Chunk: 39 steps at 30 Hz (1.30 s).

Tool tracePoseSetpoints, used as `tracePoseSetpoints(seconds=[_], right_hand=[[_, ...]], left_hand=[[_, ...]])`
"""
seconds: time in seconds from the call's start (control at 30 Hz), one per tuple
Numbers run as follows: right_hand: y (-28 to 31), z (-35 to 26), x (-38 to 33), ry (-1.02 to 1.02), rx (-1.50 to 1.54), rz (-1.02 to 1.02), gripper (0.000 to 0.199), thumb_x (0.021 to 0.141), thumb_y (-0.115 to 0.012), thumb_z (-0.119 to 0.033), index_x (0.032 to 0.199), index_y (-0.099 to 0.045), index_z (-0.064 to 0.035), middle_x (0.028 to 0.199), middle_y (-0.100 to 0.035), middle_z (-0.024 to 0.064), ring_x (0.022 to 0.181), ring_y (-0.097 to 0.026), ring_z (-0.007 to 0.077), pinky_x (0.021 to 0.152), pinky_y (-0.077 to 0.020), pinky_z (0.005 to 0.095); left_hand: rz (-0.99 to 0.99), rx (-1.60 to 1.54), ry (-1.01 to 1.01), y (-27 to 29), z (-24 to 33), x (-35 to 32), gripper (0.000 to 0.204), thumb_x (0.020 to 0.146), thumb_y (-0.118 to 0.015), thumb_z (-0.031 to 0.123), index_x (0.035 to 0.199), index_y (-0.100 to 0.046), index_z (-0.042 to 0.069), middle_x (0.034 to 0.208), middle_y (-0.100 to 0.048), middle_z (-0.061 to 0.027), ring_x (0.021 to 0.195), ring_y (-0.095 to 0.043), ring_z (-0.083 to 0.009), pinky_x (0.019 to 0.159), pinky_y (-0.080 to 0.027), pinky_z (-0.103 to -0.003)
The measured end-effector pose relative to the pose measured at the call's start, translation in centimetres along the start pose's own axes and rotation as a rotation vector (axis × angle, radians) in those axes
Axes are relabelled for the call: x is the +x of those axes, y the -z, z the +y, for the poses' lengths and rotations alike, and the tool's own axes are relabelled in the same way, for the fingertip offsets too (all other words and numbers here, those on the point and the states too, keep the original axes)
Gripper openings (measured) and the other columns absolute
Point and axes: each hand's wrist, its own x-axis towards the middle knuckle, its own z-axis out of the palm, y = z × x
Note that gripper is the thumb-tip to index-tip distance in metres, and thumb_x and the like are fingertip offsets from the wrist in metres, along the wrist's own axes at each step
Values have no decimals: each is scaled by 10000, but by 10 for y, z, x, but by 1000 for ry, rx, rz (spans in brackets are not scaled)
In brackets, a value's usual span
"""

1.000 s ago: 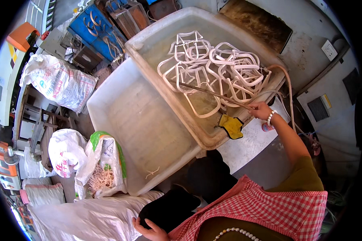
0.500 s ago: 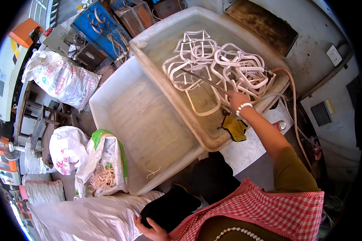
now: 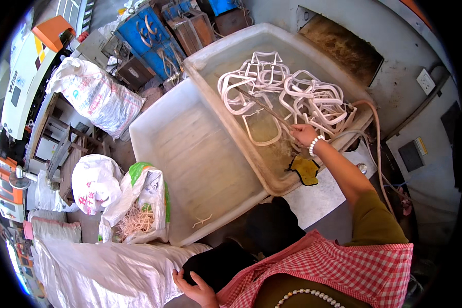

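My right hand (image 3: pixel 304 134), a white bead bracelet at its wrist, is closed round one end of a thin brown stick (image 3: pixel 267 109). The stick reaches left over a water-filled plastic tub (image 3: pixel 226 110), its far end among a tangled heap of pale pinkish-white looped frames (image 3: pixel 313 95). Most of the frames crowd the tub's middle and right side. Just below my right hand, a yellow cloth-like piece with dark edging (image 3: pixel 305 170) hangs over the tub's near rim. My left hand (image 3: pixel 197 290) rests by my dark-clad knee, fingers apart, holding nothing.
Against the water tub stands a second white tub (image 3: pixel 190 138) with a small branched plastic scrap (image 3: pixel 203 220). Left of it are an open sack of pinkish scraps (image 3: pixel 136 222) and white sacks (image 3: pixel 95 97). A hose (image 3: pixel 378 138) runs down at the right.
The whole view has shifted, so the tubs sit lower and further right. The stick's far end and the left frames have moved slightly away from me within the water tub.
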Motion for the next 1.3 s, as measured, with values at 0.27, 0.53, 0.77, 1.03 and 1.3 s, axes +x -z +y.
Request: tracePoseSetpoints(seconds=[0.27, 0.53, 0.77, 1.03, 1.3], right_hand=[[67, -74, -91, 63, 78, 28, 309, 860, -658, -142, 1137, -640, -6, 578, -518, -30, 459, -419, 42, 434, -332, 213], [98, -132, -161, 248, -80, -78, 345, 884, -632, -124, 1213, -610, -25, 739, -561, -68, 607, -462, 27, 545, -402, 207], [100, -159, -209, 318, -96, -253, 334, 887, -626, -84, 1218, -610, -38, 744, -538, -82, 644, -416, 7, 564, -381, 191], [80, -144, -220, 475, -786, -232, 322, 822, -656, -199, 1144, -668, -204, 808, -692, 99, 724, -651, 222, 647, -492, 367], [154, -178, -230, 572, -1247, -63, 308, 755, -678, -192, 1057, -704, -247, 793, -680, 82, 721, -644, 280, 629, -504, 389]], left_hand=[[5, -89, 47, -16, -30, -10, 353, 922, -527, 205, 1120, -508, -87, 1309, -438, -290, 1226, -414, -422, 1053, -303, -465], [2, -147, 32, -22, -38, -11, 354, 931, -525, 204, 1117, -511, -96, 1311, -433, -293, 1234, -405, -423, 1062, -292, -460], [-5, -154, 14, -25, -39, -9, 356, 934, -523, 202, 1128, -507, -97, 1325, -425, -293, 1243, -400, -417, 1070, -282, -456], [-30, -164, 60, -26, -44, -9, 369, 941, -515, 219, 1144, -496, -89, 1301, -450, -267, 1235, -409, -397, 1071, -279, -442], [-52, -140, 82, -28, -45, -9, 377, 946, -509, 227, 1163, -489, -81, 1289, -466, -257, 1229, -415, -389, 1070, -283, -438]])
